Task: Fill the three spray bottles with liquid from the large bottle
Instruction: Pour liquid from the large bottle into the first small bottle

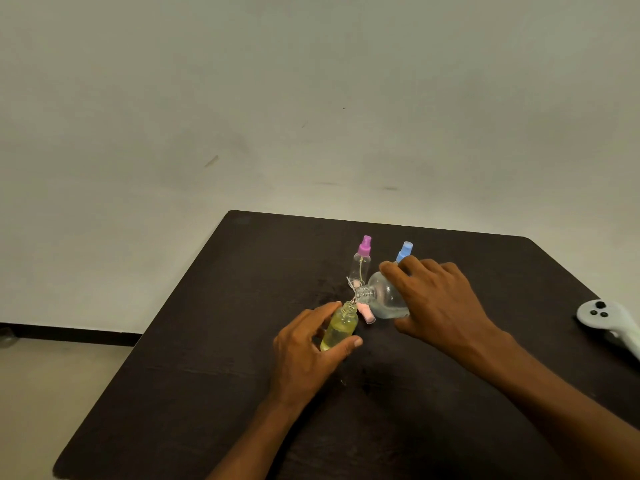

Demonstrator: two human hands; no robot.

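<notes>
My left hand grips a small open spray bottle holding yellowish liquid, upright on the dark table. My right hand holds the large clear bottle tipped sideways, its open neck just above the small bottle's mouth. A pink spray head with its tube lies on the table between them. Behind stand a clear spray bottle with a purple-pink cap and a blue-capped spray bottle, the latter mostly hidden by my right hand.
A white hand controller lies at the table's right edge. The pale wall rises behind the table, and bare floor with a dark skirting lies to the left.
</notes>
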